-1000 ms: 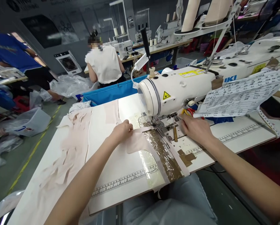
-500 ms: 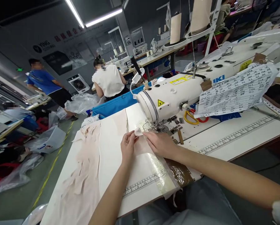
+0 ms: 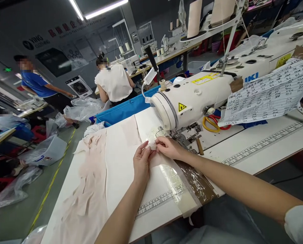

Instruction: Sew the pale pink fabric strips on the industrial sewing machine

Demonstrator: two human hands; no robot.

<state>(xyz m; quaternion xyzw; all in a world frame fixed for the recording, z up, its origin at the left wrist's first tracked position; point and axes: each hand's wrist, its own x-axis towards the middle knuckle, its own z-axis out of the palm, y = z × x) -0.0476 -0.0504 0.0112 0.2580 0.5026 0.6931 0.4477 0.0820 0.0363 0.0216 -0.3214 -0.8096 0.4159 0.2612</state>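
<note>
Pale thin fabric (image 3: 153, 146) is pinched between my two hands, just in front of the sewing machine head (image 3: 189, 101). My left hand (image 3: 142, 162) has thumb and fingertips closed on its left side. My right hand (image 3: 169, 148) grips the other side with fingers bent, close to the needle area. Part of the fabric hangs below my fingers over the white table (image 3: 121, 169). Clear tape and a plastic-covered strip (image 3: 176, 183) run under and beside it to the table's front edge.
Pale pink fabric pieces (image 3: 87, 183) lie along the table's left. Behind the table hangs a blue cloth bin (image 3: 126, 106). Yellow-handled scissors (image 3: 209, 124) and a written paper sheet (image 3: 268, 95) are at the right. Two people (image 3: 115, 83) are further back.
The view has shifted slightly. My hands have drawn closer together, the fabric between them now more covered by my fingers. Both still hold it.
</note>
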